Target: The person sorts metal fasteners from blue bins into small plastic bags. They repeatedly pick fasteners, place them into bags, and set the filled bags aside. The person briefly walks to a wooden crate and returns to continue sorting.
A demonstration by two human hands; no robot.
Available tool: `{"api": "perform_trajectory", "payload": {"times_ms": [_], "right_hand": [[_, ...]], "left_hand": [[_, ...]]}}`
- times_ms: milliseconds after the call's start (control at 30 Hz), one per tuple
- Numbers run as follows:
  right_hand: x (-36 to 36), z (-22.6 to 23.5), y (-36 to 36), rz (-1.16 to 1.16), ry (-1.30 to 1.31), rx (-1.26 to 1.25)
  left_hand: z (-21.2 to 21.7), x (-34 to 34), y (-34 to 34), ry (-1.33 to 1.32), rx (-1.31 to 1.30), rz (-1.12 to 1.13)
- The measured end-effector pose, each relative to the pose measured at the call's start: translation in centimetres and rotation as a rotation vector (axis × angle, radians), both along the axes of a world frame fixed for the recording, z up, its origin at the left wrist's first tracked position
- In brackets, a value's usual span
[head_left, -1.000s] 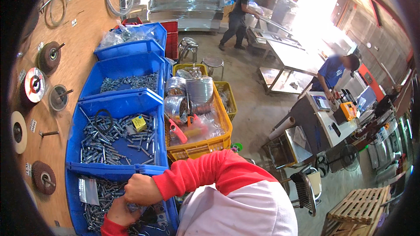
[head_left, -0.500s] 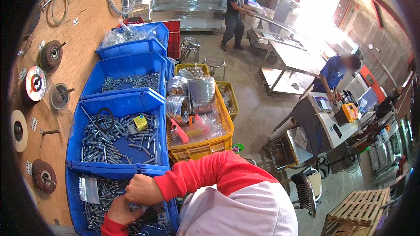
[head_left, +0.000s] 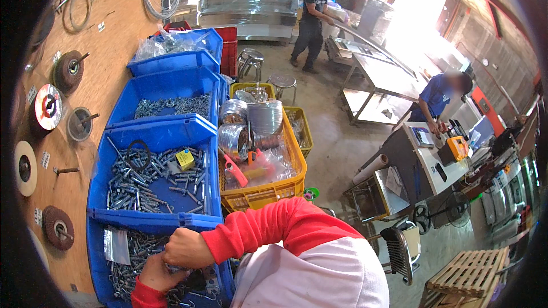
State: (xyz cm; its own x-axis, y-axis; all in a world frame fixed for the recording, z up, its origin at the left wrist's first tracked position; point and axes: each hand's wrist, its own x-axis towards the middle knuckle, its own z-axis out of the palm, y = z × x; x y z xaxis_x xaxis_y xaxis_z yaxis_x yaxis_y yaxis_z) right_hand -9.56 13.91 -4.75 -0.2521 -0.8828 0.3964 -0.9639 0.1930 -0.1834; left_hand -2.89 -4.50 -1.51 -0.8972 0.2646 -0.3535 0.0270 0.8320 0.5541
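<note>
Both of my hands meet over the nearest blue bin point(head_left: 228, 285), which holds metal hooks and bolts point(head_left: 140, 251). My right hand point(head_left: 188, 248) has its fingers curled in and presses against the left one; whatever it grips is hidden. Just below it, my left hand point(head_left: 158, 274) is bent toward the right, its fingertips covered, and what it holds cannot be made out. A small clear plastic bag point(head_left: 117, 246) lies on the hardware to the left of my hands.
Beyond, a blue bin point(head_left: 188, 128) holds bolts and a yellow box point(head_left: 184, 159). Right of it stands a yellow crate point(head_left: 262, 194) with wire coils. Abrasive wheels point(head_left: 57, 228) stick out from the wooden board. One person point(head_left: 436, 100) works at a desk; another point(head_left: 311, 20) stands farther back.
My hands stay together over the bin with only slight movement. The far person has shifted slightly beside the metal tables. The whole view has moved a little.
</note>
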Motion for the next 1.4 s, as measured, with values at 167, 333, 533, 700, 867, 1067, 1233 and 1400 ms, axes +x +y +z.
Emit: {"api": "perform_trajectory", "payload": {"times_ms": [167, 333, 533, 700, 867, 1067, 1233, 1400], "right_hand": [[0.1, 0.0, 0.0, 0.018, -0.003, 0.028], [0.0, -0.3, 0.0, 0.028, -0.010, 0.033], [0.1, -0.6, -0.3, 0.025, -0.033, 0.067], [0.0, -0.3, -0.3, 0.002, -0.006, 0.072], [0.1, -0.1, -0.8, 0.016, -0.035, 0.260], [0.5, 1.2, -1.0, -0.018, 0.059, 0.165], [-0.9, 2.7, -1.3, 0.103, -0.035, 0.214], [-3.6, 4.4, -0.3, 0.324, -0.231, 0.015]], "left_hand": [[-0.7, -0.1, 0.0, 0.055, 0.120, -0.030], [-0.7, -0.1, -0.2, -0.032, 0.162, 0.025], [-0.2, -0.2, -0.1, -0.090, 0.154, 0.016], [-0.7, -0.4, -0.3, -0.039, 0.121, -0.015], [-1.7, -0.3, -1.2, 0.068, 0.197, -0.099], [-0.6, -0.3, -1.4, -0.062, 0.146, 0.028], [-0.4, -0.2, -1.2, -0.012, 0.083, 0.079], [-1.4, 0.1, -1.7, 0.153, 0.110, 0.072]]}}
